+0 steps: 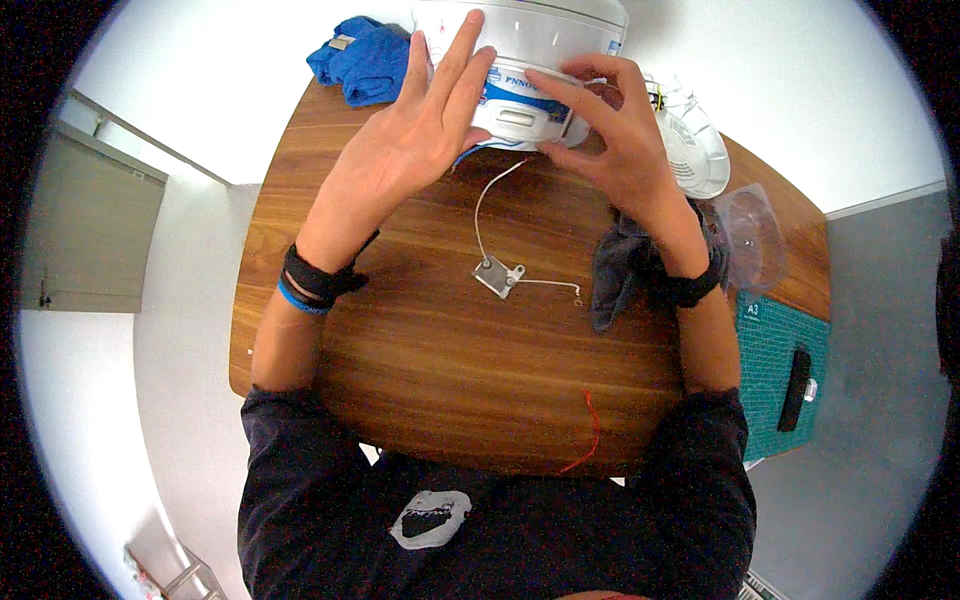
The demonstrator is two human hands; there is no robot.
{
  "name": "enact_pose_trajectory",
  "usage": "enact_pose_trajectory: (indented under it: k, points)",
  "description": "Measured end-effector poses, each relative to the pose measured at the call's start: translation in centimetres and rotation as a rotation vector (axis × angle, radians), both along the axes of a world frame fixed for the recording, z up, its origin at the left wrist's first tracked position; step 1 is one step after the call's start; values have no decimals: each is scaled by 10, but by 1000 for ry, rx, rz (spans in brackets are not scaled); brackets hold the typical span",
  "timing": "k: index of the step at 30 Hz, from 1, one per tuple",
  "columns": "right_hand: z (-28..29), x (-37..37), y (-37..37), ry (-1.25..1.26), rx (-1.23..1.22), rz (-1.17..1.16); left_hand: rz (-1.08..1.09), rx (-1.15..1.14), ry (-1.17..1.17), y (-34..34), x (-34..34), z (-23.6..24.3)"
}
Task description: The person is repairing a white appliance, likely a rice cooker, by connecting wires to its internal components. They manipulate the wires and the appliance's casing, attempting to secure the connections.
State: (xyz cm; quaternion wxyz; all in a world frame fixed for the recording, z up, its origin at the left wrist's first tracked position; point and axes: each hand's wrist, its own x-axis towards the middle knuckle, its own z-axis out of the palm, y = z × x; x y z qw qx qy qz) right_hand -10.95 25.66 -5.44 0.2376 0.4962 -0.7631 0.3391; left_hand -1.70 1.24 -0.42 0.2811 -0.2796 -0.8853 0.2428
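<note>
This looks like a small repair or hobby workspace in a plain room with a white wall (775, 115) and a grey door or cabinet front (95, 220), though whether it belongs to a home or an office cannot be told. The wooden table (450, 360) (closer to ordinary furniture than a factory bench, with its rounded edge) carries the signs: a green cutting mat (763, 375), a small wired metal part (493, 276), a red string or wire (597, 425), a clear plastic tub (752, 240) and a white plastic piece (697, 150) near a white appliance (540, 42). A blue cloth (365, 65) and a dark cloth (623, 262) lie crumpled there too.
</note>
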Motion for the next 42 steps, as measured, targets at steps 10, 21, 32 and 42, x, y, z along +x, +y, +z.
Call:
enact_pose_trajectory:
  k: [10, 21, 32, 42]
  points:
    - [1, 2, -1, 146, 62, -56, -49, 47, 35, -18, -11, -18]
    - [-11, -1, -2, 252, 66, -50, -124, 313, 36, -21, -18, -49]
    - [3, 11, -6, 318, 86, -92, -192, 470, -52, -19, -15, -49]
    - [0, 11, 8, 375, 165, -111, -230, 602, -119, -14, -12, -47]
